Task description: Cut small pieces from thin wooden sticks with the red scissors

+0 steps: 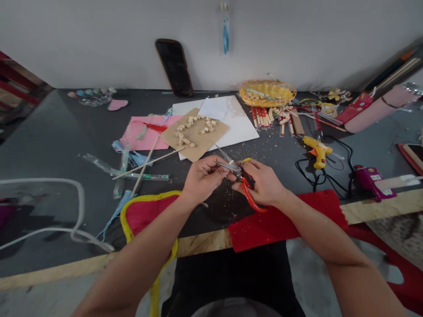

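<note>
My right hand (261, 180) is closed around red-handled scissors (251, 198), their metal blades spread apart and pointing left. Opposite it, my left hand (206, 176) pinches a small pale piece (231, 162) between thumb and fingers, right at the blades. The piece is too small and too covered to name. Just beyond the hands, a brown square card (214, 135) carries a curved row of small beige knotted pieces (180, 128). It lies partly over a white board (244, 123). Pale crumbs are scattered on the dark tabletop around the scissors.
To the right lie a yellow glue gun (317, 152) with a black cord and a red cloth (261, 229). A yellow basket (267, 94) and a leaning phone (175, 66) stand behind. Two crossed sticks (145, 167), blue tassels and a pink sheet (132, 132) are left.
</note>
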Demonstrator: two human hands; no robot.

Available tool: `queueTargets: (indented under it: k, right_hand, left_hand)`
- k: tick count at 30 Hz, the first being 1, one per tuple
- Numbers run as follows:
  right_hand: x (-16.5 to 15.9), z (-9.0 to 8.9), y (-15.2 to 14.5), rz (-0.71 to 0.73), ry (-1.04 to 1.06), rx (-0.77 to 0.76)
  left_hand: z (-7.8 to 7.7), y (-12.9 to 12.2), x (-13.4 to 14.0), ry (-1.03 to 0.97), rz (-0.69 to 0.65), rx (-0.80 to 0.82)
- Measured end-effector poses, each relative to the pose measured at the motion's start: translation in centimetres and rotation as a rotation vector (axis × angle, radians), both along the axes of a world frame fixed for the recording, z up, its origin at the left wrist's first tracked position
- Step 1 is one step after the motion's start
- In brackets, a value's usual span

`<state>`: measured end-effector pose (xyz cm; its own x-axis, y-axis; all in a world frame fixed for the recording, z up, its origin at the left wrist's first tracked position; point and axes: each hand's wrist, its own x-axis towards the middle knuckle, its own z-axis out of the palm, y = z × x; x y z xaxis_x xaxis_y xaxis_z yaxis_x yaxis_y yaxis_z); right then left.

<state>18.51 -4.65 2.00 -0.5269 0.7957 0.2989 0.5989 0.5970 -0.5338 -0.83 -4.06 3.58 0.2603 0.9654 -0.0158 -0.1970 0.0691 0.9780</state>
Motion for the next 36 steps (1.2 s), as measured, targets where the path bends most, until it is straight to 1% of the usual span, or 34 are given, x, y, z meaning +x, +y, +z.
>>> queueTargets:
  k: [4, 11, 13, 15, 18, 20, 23, 26, 29, 32, 36]
  right_hand:
    - [0.1, 0.4, 0.1, 0.058, 0.078, -0.062]
    - [0.4, 0.6, 0.3, 0.097, 0.099, -0.09]
    - [0.4, 0.4, 0.4, 0.094, 0.085, -0.082]
    - [0.4, 0.2, 0.4, 0.059, 0.049, -0.048]
    - [0.3, -0.3, 0.6, 0.004, -0.009, 0.034]
    - [0.3, -0.6, 0.7, 0.001, -0.024, 0.072]
    - [0.3, -0.9, 0.8, 0.024, -0.03, 0.077]
    - [0.4, -0.9, 0.8, 0.04, -0.047, 0.062]
    - [0.4, -0.6, 0.6, 0.036, -0.062, 0.076]
    - [0.3, -0.2, 0.3, 0.009, -0.075, 0.086]
    - [0.0, -0.1, 0.1, -0.031, -0.048, 0.042]
  left_hand:
    - [0.0, 0.0, -0.1, 0.027, 0.006, 0.053]
    - [-0.3, 0.0, -0.2, 0.078, -0.001, 0.112]
    - [-0.3, 0.0, -0.3, 0.088, 0.001, 0.124]
    - [-0.2, 0.0, -0.4, 0.097, -0.006, 0.127]
    - [0.0, 0.1, -0.6, 0.098, -0.046, 0.088]
    - [0.1, 0.2, -0.6, 0.085, -0.074, 0.028]
    - [0.1, 0.4, -0.8, 0.067, -0.124, -0.047]
    - [0.0, 0.5, -1.0, 0.061, -0.169, -0.065]
    - [0.1, 0.5, -1.0, 0.026, -0.178, -0.074]
    - [0.3, 0.3, -0.8, 0.007, -0.164, -0.064]
    - [0.3, 0.2, -0.3, 0.124, -0.043, 0.035]
